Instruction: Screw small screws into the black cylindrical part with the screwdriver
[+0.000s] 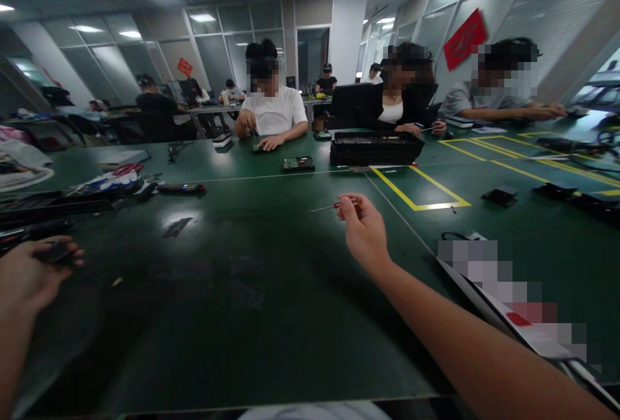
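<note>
My right hand [362, 229] is closed round the reddish handle of a thin screwdriver [323, 209], whose metal shaft points left above the green table [290, 329]. At the far left, my left hand [36, 271] holds a small dark object [52, 252] between thumb and fingers; what it is I cannot make out. Below and to the right of that hand, a tiny pale scrap [117, 282] lies on the table.
Tools and cables [121, 178] lie at the back left beside a multi-tool [181, 189]. Ahead are a circuit-board drive [298, 163] and a long black case [375, 147]. Small black parts [500, 196] and a white bag-like item [547, 336] are at right. People sit across the table.
</note>
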A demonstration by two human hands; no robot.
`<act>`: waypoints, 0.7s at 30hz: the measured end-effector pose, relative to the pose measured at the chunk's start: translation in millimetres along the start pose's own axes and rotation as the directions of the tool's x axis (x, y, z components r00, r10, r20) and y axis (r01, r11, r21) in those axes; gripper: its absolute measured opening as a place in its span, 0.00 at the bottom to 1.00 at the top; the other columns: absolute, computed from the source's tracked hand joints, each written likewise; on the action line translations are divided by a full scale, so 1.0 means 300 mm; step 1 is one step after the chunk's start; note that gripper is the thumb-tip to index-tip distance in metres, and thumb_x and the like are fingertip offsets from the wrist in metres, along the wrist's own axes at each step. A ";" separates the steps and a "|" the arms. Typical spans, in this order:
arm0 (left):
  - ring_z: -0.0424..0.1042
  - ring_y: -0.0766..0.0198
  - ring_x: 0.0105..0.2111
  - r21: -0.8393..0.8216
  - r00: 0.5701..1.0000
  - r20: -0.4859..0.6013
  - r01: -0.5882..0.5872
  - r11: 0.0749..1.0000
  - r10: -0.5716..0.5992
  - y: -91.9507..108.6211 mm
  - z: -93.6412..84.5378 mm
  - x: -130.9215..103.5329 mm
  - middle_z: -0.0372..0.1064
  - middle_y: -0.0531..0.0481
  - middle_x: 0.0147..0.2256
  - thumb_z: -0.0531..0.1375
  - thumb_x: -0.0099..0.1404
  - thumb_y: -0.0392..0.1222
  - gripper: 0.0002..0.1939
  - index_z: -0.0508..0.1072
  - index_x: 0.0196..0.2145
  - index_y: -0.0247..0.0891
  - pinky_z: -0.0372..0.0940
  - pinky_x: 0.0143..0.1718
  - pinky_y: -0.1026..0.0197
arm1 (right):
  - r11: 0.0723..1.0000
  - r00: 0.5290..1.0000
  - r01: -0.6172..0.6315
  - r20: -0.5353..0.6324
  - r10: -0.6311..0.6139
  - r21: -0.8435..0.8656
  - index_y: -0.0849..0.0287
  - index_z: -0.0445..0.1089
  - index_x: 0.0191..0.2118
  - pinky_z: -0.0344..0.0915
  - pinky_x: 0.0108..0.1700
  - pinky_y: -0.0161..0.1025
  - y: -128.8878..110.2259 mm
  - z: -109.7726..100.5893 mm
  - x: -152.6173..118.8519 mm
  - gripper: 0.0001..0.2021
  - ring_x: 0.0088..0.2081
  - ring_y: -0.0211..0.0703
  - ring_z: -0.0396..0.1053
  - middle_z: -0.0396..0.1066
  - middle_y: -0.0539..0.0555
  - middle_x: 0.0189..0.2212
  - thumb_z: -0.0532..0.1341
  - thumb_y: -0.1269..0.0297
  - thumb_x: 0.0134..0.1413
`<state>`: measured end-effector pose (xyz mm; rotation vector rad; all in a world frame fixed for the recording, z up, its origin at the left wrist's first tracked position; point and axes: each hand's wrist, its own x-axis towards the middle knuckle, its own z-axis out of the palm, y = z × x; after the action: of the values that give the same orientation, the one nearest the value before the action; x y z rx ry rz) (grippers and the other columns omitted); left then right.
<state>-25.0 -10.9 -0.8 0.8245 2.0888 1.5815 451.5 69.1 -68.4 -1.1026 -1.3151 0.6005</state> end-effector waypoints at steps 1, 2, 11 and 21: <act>0.64 0.68 0.27 -0.072 0.999 0.021 0.049 0.996 -0.047 0.002 0.029 0.003 0.62 0.56 0.23 0.48 0.65 0.29 0.07 0.63 0.30 0.34 0.63 0.32 0.66 | 1.000 1.000 0.000 0.000 0.000 -0.016 0.56 0.72 0.41 0.66 0.36 0.42 -0.005 -0.002 0.001 0.15 0.32 0.45 0.71 0.73 0.52 0.30 0.58 0.50 0.64; 0.64 0.68 0.28 -0.136 0.995 0.062 0.082 0.987 -0.075 0.008 0.061 0.000 0.63 0.57 0.23 0.48 0.63 0.29 0.07 0.63 0.30 0.34 0.63 0.33 0.66 | 1.000 1.000 0.000 0.004 0.000 -0.029 0.56 0.73 0.39 0.65 0.35 0.42 -0.009 -0.005 0.001 0.15 0.31 0.44 0.70 0.73 0.52 0.29 0.58 0.50 0.63; 0.65 0.62 0.27 -0.381 0.849 0.513 0.098 0.920 0.122 0.135 0.464 -0.166 0.63 0.50 0.23 0.48 0.57 0.31 0.07 0.64 0.28 0.34 0.63 0.33 0.60 | 0.996 0.999 0.036 0.009 -0.036 -0.082 0.55 0.71 0.31 0.60 0.31 0.40 -0.032 -0.019 -0.006 0.17 0.28 0.42 0.66 0.70 0.50 0.25 0.58 0.48 0.63; 0.67 0.61 0.35 -0.330 0.524 0.783 -0.107 0.938 0.335 0.087 0.849 -0.486 0.65 0.50 0.33 0.59 0.55 0.41 0.10 0.67 0.36 0.37 0.62 0.39 0.59 | 0.998 0.998 0.060 0.013 -0.060 -0.017 0.55 0.69 0.33 0.63 0.34 0.41 -0.023 -0.012 -0.011 0.14 0.30 0.43 0.68 0.69 0.49 0.25 0.56 0.52 0.65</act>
<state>249.0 82.8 -54.3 1.4413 1.0864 1.1319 452.7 62.4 -63.2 -1.0713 -1.3620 0.5527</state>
